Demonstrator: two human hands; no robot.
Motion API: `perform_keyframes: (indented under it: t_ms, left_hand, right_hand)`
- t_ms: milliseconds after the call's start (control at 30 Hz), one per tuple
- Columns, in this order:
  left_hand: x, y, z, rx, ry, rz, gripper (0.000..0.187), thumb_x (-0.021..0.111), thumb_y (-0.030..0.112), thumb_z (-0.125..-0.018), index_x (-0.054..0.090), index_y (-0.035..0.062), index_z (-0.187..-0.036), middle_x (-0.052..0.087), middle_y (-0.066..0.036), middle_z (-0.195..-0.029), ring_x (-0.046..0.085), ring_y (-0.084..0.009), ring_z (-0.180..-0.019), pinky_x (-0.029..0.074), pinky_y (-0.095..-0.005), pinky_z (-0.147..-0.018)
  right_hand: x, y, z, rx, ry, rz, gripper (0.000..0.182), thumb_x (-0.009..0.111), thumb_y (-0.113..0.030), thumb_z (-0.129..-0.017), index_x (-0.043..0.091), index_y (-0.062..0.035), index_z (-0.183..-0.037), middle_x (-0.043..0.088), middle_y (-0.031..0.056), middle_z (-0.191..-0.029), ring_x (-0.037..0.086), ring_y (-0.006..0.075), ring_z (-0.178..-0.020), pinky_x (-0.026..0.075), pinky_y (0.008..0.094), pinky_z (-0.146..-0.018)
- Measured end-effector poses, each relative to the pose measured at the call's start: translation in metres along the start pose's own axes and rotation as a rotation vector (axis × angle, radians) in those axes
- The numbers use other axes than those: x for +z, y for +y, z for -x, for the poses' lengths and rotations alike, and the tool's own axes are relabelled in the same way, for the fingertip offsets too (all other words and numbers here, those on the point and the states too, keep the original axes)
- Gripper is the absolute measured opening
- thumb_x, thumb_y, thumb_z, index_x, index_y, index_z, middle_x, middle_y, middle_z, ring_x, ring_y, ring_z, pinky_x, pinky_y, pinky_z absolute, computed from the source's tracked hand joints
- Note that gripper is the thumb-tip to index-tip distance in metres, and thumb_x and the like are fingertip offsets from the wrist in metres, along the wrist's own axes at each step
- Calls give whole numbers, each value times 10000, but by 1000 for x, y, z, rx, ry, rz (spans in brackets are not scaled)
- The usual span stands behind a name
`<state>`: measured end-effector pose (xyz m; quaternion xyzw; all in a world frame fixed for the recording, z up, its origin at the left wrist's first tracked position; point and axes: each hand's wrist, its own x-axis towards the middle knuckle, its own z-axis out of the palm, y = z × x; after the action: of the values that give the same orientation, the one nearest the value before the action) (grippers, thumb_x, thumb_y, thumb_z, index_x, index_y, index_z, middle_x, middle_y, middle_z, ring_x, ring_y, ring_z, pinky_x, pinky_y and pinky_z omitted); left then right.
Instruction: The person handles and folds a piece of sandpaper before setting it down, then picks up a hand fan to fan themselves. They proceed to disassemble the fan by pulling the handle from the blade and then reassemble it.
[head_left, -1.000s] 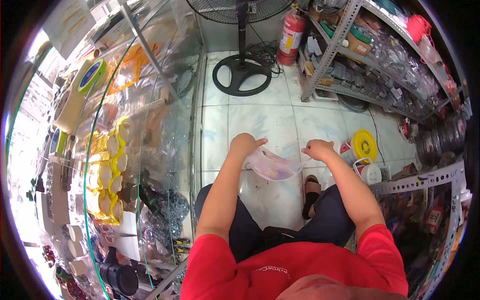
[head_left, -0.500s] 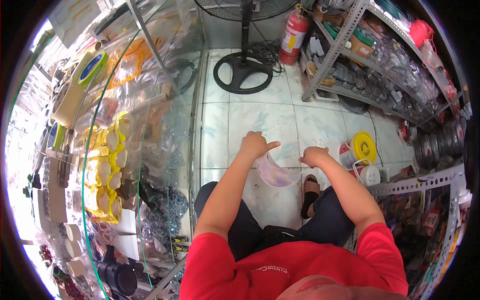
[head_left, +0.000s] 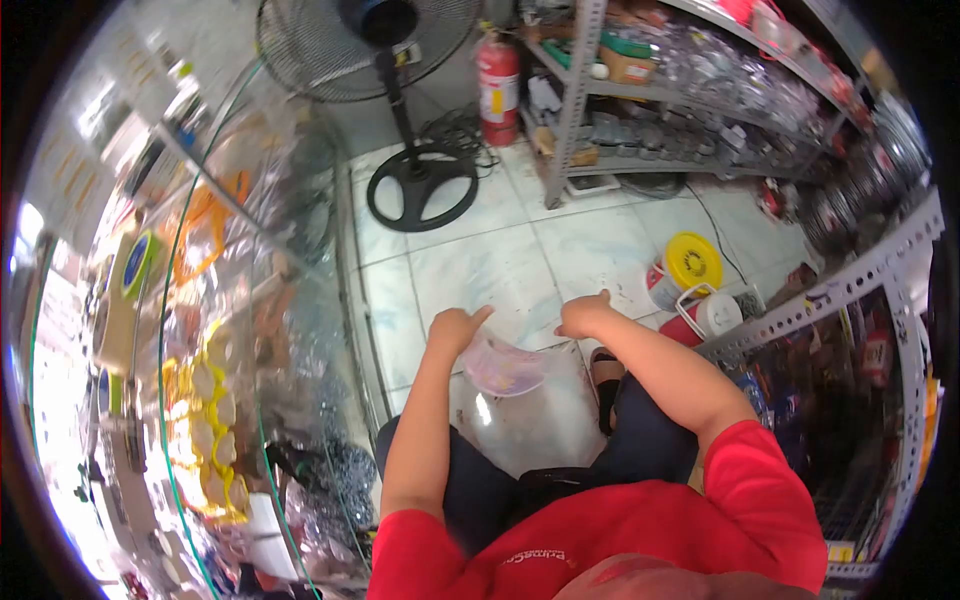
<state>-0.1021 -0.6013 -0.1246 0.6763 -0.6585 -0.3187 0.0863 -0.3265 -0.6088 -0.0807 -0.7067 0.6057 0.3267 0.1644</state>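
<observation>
A thin, see-through pinkish plastic piece [head_left: 508, 370] hangs between my knees, above the tiled floor. Its left upper end meets my left hand [head_left: 458, 328], whose fingers are curled round it with the thumb pointing right. My right hand [head_left: 584, 314] is a little to the right, fingers bent together near the plastic's right end; what it holds, if anything, is too small to make out.
A glass case [head_left: 300, 250] of packaged goods runs along the left. Ahead stand a black fan [head_left: 422, 188] and a red fire extinguisher [head_left: 497, 90]. Metal shelves [head_left: 700, 95] fill the right, with a yellow-lidded bucket [head_left: 693, 262] and a red-and-white container [head_left: 715, 316] below.
The view has turned and shifted, showing more of the fan. Both hands and the plastic piece now appear further left and slightly lower in the picture.
</observation>
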Motion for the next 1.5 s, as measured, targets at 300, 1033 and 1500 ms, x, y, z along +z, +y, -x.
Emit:
perform_keyframes:
  t_ms: [300,1033,1500]
  left_hand:
    - [-9,-38,-17,249,546,191,445,363,347,-885,551,-44,-983,554,-231,-983,521,-356,-909,389,-395,-811]
    - [20,0,-35,-91,-443,1108,658,329,535,-852,368,-7,-1222,487,-124,-1153,479,-222,-1041,385,-339,-873]
    - [28,-22,-60,-50,-474,1108,444,478,272,-801,469,1,-1152,550,-116,-1092,525,-233,-993,421,-354,-803]
  right_hand:
    - [-21,16,5,-15,476,-421,338,496,-388,-787,608,-110,-944,594,98,-971,521,253,-977,277,563,-854]
    - [-51,41,-11,-365,889,-1329,293,532,-346,-794,623,-69,-767,620,69,-704,587,217,-648,445,307,-646]
    - [-52,37,-19,-473,496,-1077,474,471,-559,-761,623,-124,-869,590,86,-914,523,268,-919,386,383,-822]
